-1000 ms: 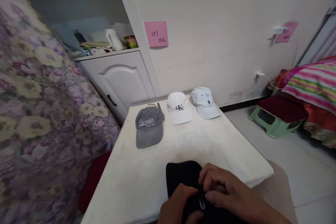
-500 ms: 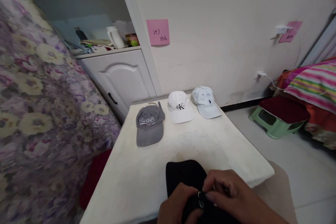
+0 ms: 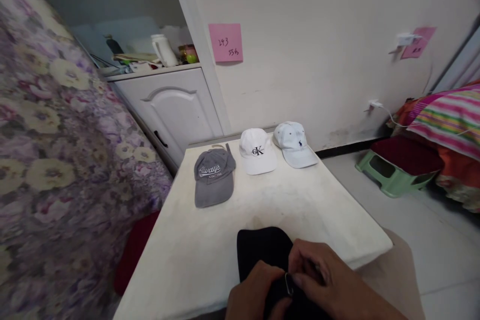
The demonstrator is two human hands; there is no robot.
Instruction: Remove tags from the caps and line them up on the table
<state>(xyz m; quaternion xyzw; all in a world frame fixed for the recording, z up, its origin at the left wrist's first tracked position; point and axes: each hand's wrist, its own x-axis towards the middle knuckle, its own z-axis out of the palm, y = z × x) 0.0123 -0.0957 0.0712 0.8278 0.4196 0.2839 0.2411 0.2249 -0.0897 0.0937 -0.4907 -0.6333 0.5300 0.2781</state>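
Both hands pinched shut on small metal buckle [image 3: 289,285] of black fabric cap [image 3: 264,255], near edge of white table [image 3: 300,200]: left hand [image 3: 255,295], right hand [image 3: 322,280]. Best to keep cap flat, feed strap straight.

A black cap [image 3: 264,252] lies at the near edge of the white table [image 3: 307,205], its dark cloth rounded at the far side and spread flat on the tabletop. At its near end sits a small metal buckle [image 3: 289,284], pinched between the fingers [image 3: 300,280] of both hands, which cover much of the cap's near part; the rest runs out of view below
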